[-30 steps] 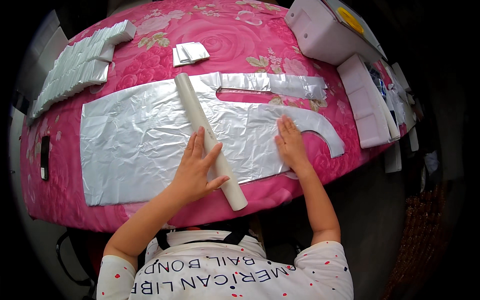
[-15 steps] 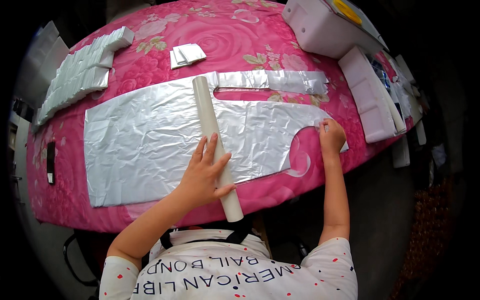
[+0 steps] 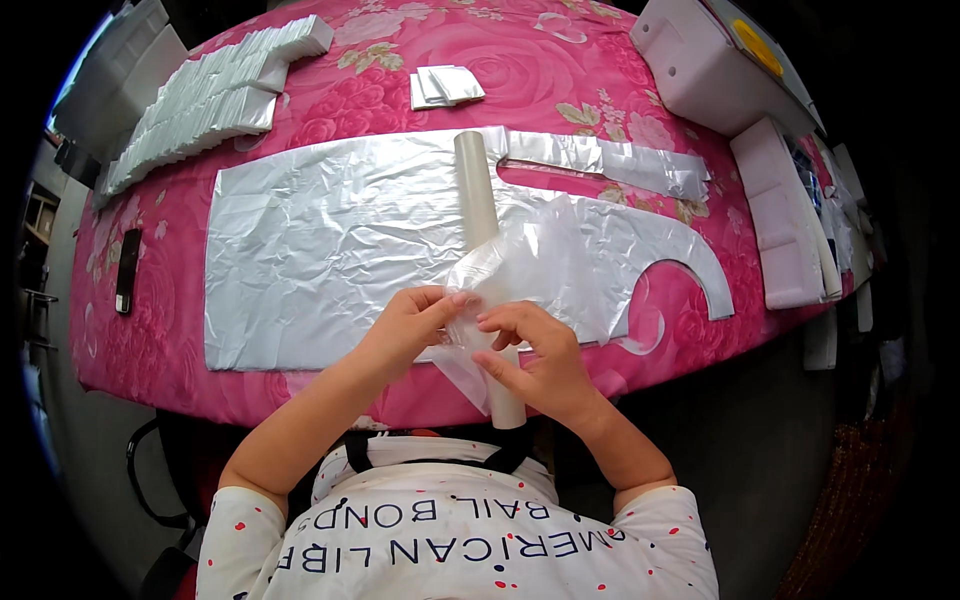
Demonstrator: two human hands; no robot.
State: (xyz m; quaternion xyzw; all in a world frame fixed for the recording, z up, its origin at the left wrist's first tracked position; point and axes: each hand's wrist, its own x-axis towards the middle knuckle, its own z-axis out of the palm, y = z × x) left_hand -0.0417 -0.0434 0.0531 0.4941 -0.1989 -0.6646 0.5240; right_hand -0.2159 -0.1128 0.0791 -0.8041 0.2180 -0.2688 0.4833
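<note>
A thin clear plastic film (image 3: 545,255) is bunched over the middle of a pale tube (image 3: 477,185). My left hand (image 3: 405,325) pinches the film's near left part between thumb and fingers. Facing it, my right hand (image 3: 545,360) has its fingers and thumb apart beside the film; whether the fingertips touch it is hard to see. Below lies a flat stack of silvery plastic sheets (image 3: 300,240), cut in an apron-like shape with a curved cutout and a long strip at the right. The tube rests across this stack, its near end past the table edge.
A pink floral cloth covers the table (image 3: 560,60). Rows of folded white packets (image 3: 210,95) stand at the far left, and a few more packets (image 3: 445,86) lie at the back. A dark phone-like object (image 3: 127,270) is at left, white foam boxes (image 3: 700,70) at right.
My right hand has come from the stack's right end to the middle. My left hand has left the tube and now holds clear film, lifted over the tube. The view has shifted.
</note>
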